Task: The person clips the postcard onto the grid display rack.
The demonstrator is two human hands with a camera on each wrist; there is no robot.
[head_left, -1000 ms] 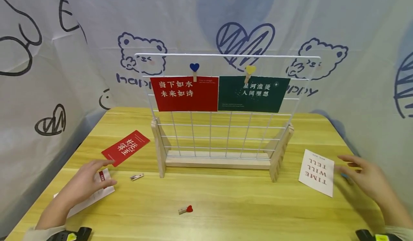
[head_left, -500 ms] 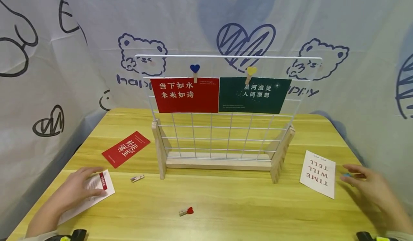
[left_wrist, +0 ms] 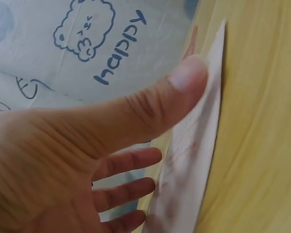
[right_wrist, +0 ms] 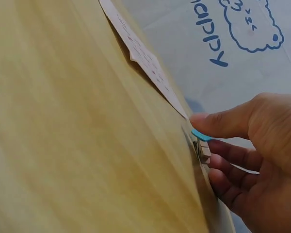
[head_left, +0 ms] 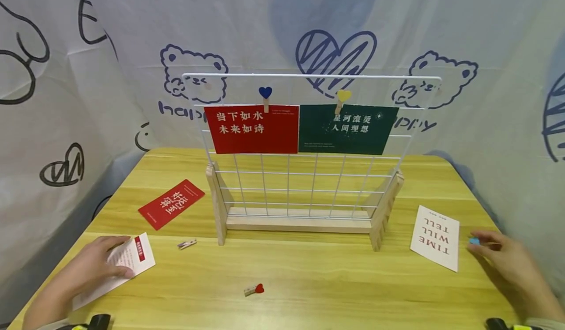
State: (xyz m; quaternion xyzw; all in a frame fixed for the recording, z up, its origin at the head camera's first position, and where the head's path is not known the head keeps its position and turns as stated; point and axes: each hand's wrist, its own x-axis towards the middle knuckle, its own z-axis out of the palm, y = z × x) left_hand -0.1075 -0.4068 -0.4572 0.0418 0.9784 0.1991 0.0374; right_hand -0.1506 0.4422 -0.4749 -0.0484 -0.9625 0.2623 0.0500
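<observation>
Right grip (head_left: 507,255) pinches a blue clip (head_left: 474,241); white card (head_left: 130,256) lies under the spread left grip (head_left: 90,267).

white cloth backdrop (head_left: 247,16) | blue printed bears (head_left: 194,60), hearts (head_left: 320,50), "happy" lettering (head_left: 181,109) | yellow wood-grain table (head_left: 331,281) | soft light

Head view: from above, facing forward and down; farthest back, takes in rack (head_left: 298,225), worktop (head_left: 322,281), cloth (head_left: 247,11). Left wrist view: close at the left hand (head_left: 88,265), low, rolled sideways, worktop to frame right; shares white sheet (head_left: 145,259) with head view. Right wrist view: close at the right hand (head_left: 507,256), rolled opposite, worktop to frame left; shares blue clip (right_wrist: 203,147), lettered card (head_left: 434,239).
</observation>
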